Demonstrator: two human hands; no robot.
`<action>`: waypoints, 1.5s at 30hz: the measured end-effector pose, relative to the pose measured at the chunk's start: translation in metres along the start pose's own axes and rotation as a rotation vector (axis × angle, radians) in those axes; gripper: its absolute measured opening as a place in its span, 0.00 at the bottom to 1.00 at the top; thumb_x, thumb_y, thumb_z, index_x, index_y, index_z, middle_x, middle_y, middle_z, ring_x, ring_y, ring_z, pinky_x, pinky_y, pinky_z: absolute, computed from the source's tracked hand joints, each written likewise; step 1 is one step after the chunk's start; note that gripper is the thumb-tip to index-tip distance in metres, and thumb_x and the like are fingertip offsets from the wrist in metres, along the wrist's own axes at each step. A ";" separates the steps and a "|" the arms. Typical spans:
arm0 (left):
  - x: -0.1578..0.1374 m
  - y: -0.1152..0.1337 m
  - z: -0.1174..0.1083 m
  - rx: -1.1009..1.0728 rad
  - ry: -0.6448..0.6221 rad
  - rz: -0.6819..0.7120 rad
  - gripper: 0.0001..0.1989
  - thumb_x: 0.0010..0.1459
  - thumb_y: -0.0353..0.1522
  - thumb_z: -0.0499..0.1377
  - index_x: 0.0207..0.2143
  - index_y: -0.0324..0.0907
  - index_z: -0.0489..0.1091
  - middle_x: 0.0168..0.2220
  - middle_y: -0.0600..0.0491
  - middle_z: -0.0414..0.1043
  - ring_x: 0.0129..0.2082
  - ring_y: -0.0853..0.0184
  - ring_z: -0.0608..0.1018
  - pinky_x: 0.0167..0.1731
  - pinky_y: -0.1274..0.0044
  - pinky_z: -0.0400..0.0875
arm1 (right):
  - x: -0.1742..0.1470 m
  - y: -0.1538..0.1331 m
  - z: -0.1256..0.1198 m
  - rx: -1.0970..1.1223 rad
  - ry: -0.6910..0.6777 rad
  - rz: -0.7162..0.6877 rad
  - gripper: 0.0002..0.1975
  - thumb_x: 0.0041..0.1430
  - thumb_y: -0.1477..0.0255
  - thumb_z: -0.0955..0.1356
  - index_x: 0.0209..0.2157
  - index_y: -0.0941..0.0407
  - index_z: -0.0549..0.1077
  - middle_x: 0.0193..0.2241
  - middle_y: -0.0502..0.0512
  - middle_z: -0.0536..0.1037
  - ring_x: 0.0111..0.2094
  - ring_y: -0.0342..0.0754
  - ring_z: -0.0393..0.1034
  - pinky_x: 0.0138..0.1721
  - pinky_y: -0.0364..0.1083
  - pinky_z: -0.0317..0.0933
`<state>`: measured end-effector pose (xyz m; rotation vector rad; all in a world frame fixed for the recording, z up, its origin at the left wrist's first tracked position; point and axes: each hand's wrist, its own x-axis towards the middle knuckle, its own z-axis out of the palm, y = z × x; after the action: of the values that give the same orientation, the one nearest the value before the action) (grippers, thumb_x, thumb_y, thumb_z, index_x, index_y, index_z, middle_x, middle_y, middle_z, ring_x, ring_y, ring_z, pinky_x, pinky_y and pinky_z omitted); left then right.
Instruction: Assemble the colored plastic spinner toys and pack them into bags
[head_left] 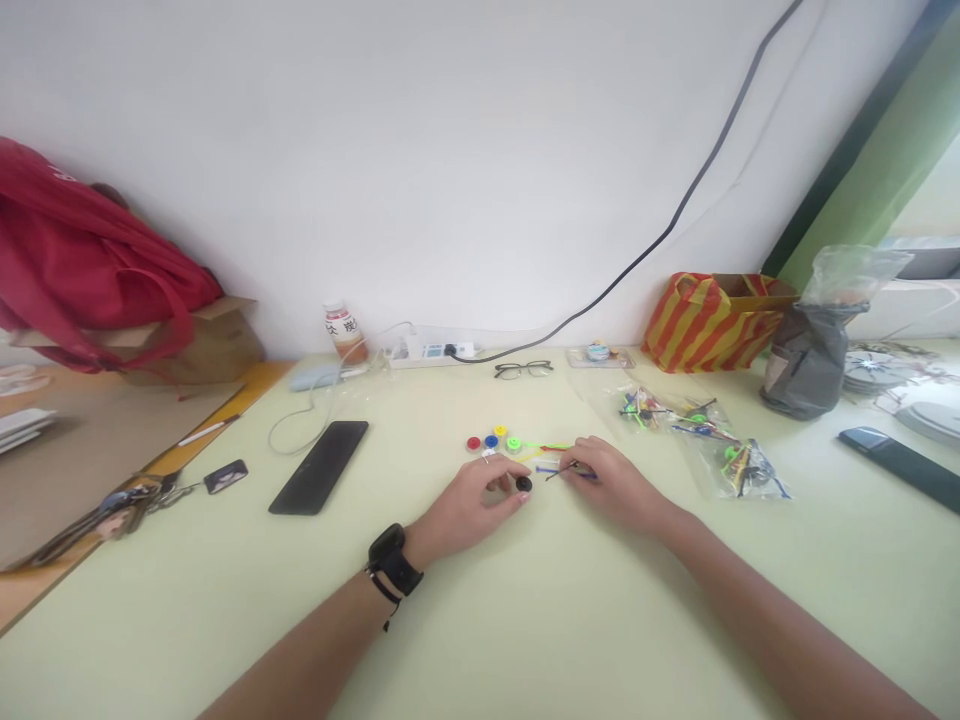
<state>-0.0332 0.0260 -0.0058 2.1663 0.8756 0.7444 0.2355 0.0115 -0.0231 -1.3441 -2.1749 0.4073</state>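
Observation:
My left hand (478, 503) pinches a small black disc (523, 484) between thumb and fingertips, just above the pale green table. To its right, my right hand (611, 484) is closed on a thin black stick (556, 474), whose tip points toward the disc. A blue stick (546, 470) lies by the right fingertips, partly covered by them. Beyond the hands sit small round discs: a red one (473, 443), a blue one (491, 441), a yellow one (501, 432) and a green one (514, 444). Green, red and yellow sticks (546, 448) lie beside them.
Clear bags of coloured sticks and discs (744, 470) lie to the right. A black phone (319, 468) and keys (142, 497) are on the left. Glasses (523, 370), a power strip (431, 350) and a bottle (345, 333) stand along the wall, with a striped bag (712, 325) further right.

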 end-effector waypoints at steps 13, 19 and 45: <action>0.000 -0.005 0.002 -0.023 -0.012 -0.049 0.13 0.64 0.36 0.63 0.50 0.46 0.77 0.45 0.50 0.79 0.40 0.63 0.79 0.45 0.70 0.74 | 0.007 0.013 0.014 -0.031 0.171 0.057 0.06 0.65 0.72 0.67 0.43 0.52 0.74 0.37 0.55 0.79 0.41 0.54 0.72 0.42 0.52 0.65; 0.002 -0.003 0.002 -0.043 -0.008 -0.070 0.12 0.62 0.35 0.64 0.48 0.46 0.78 0.43 0.51 0.80 0.38 0.64 0.79 0.44 0.71 0.73 | 0.008 0.025 0.008 -0.077 0.190 0.091 0.07 0.64 0.74 0.65 0.41 0.52 0.75 0.35 0.55 0.78 0.40 0.54 0.71 0.42 0.52 0.64; -0.001 -0.005 0.003 -0.034 -0.040 -0.029 0.12 0.62 0.33 0.63 0.48 0.45 0.77 0.45 0.50 0.79 0.42 0.64 0.79 0.44 0.73 0.73 | 0.008 0.038 -0.011 -0.132 0.075 0.047 0.08 0.71 0.71 0.61 0.40 0.52 0.71 0.38 0.58 0.75 0.41 0.56 0.66 0.45 0.54 0.61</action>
<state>-0.0336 0.0271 -0.0114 2.1274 0.8663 0.6949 0.2668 0.0361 -0.0318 -1.4603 -2.1430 0.2301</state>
